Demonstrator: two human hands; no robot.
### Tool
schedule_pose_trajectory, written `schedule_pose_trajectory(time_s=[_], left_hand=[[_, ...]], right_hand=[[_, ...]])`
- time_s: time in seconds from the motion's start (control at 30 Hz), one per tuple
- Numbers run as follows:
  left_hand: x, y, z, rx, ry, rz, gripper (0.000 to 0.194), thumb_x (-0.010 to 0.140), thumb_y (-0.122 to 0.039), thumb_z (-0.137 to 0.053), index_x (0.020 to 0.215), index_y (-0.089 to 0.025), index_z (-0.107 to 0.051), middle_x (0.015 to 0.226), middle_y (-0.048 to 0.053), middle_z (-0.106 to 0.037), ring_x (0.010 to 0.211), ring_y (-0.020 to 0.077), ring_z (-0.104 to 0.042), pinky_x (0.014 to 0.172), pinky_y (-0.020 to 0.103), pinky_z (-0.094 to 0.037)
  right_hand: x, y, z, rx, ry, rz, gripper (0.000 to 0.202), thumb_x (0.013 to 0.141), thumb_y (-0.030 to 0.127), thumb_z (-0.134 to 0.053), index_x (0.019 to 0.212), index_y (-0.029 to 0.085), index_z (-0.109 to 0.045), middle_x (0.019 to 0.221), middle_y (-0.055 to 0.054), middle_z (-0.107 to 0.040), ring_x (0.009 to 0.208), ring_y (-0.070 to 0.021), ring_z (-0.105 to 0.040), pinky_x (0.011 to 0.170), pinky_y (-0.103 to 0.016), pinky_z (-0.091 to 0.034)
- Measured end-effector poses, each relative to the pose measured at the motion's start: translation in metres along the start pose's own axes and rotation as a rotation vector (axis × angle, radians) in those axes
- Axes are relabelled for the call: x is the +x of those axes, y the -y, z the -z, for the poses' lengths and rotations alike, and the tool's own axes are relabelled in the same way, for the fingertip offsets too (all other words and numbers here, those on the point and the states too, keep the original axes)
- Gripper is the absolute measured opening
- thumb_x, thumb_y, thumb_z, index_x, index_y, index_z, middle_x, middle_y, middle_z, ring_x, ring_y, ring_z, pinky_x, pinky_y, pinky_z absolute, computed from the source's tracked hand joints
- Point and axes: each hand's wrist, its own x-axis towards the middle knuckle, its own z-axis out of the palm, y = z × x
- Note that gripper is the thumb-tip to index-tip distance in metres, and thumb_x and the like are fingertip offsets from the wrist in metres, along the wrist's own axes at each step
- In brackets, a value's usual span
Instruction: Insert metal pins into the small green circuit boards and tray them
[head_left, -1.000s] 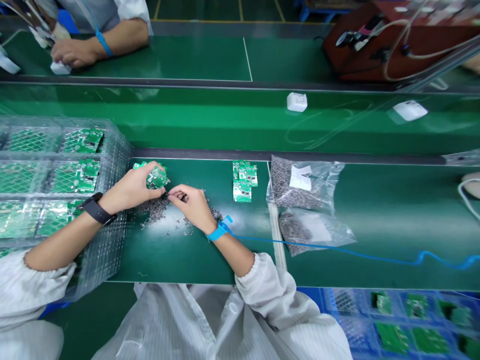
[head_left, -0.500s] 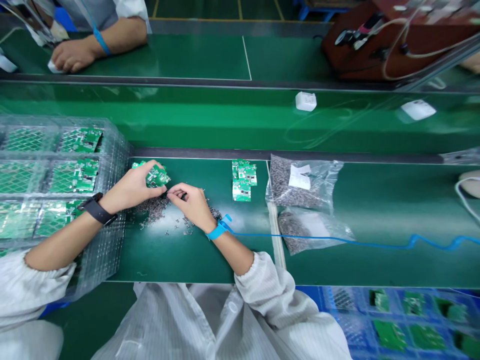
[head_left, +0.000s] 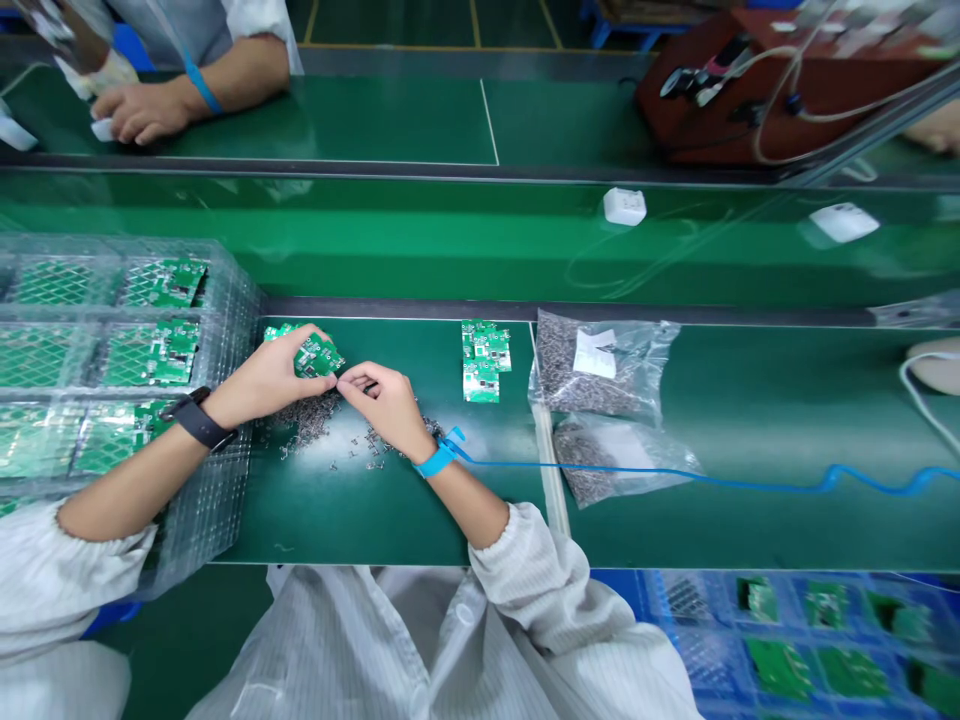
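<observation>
My left hand (head_left: pixel 283 378) grips a green circuit board (head_left: pixel 318 355) along its edge, thumb at the near corner. My right hand (head_left: pixel 384 402) is closed in a pinch right at that corner, fingertips touching or nearly touching the left thumb; whatever it pinches is too small to make out. Below both hands a pile of small metal parts (head_left: pixel 309 422) lies on the green bench, with some scattered to the right. Another board (head_left: pixel 276 331) shows partly behind my left hand. Several more circuit boards (head_left: pixel 484 358) lie together to the right of my hands.
A clear divided tray (head_left: pixel 225 290) with boards stands at the left. Two plastic bags of small parts (head_left: pixel 592 395) (head_left: pixel 600 470) lie right of centre. A blue cord (head_left: pixel 720 482) runs from my right wrist. Blue trays (head_left: pixel 720 590) sit below the bench edge. A co-worker's hand (head_left: pixel 142 112) is across the line.
Both hands stay at the board's near corner, my right fingertips having shifted slightly up against the left thumb. A white box on the green strip beyond has moved slightly right.
</observation>
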Motion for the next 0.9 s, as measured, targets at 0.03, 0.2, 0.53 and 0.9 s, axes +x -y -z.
schedule_pose_trajectory(time_s=[0.03, 0.2, 0.53, 0.9], left_hand=[[0.0, 0.0, 0.0, -0.002, -0.009, -0.002, 0.044, 0.079, -0.049, -0.069, 0.111, -0.02, -0.061, 0.108, 0.006, -0.071, 0.095, 0.0271, -0.065, 0.084, 0.036, -0.047], [-0.001, -0.008, -0.003, -0.061, -0.023, -0.038, 0.042, 0.079, -0.049, -0.071, 0.109, -0.021, -0.06, 0.108, 0.007, -0.072, 0.098, 0.0279, -0.066, 0.086, 0.038, -0.049], [0.008, -0.049, -0.017, -0.383, 0.093, 0.02, 0.044, 0.081, -0.047, -0.077, 0.111, -0.023, -0.054, 0.08, 0.0, -0.073, 0.073, 0.0212, -0.071, 0.076, 0.036, -0.055], [0.042, -0.059, -0.047, -0.193, -0.072, -0.068, 0.031, 0.089, -0.039, -0.067, 0.112, -0.023, -0.056, 0.105, 0.004, -0.071, 0.098, 0.0246, -0.066, 0.089, 0.038, -0.049]], right_hand=[[0.0, 0.001, 0.0, 0.018, -0.017, -0.005, 0.008, 0.091, 0.03, -0.07, 0.087, 0.023, -0.072, 0.084, 0.0, -0.074, 0.079, -0.0155, -0.068, 0.07, -0.028, -0.053], [0.001, 0.007, -0.001, 0.142, -0.056, -0.019, 0.012, 0.089, 0.034, -0.07, 0.086, 0.023, -0.068, 0.086, 0.0, -0.072, 0.079, -0.0155, -0.066, 0.069, -0.028, -0.053], [-0.003, 0.002, 0.036, 0.26, -0.233, 0.003, 0.017, 0.093, 0.04, -0.069, 0.096, 0.024, -0.062, 0.086, -0.002, -0.072, 0.086, -0.0179, -0.072, 0.081, -0.034, -0.059], [-0.018, 0.0, 0.06, 0.185, -0.234, -0.071, 0.022, 0.096, 0.031, -0.068, 0.116, 0.025, -0.064, 0.097, -0.003, -0.078, 0.092, -0.0199, -0.075, 0.088, -0.039, -0.062]])
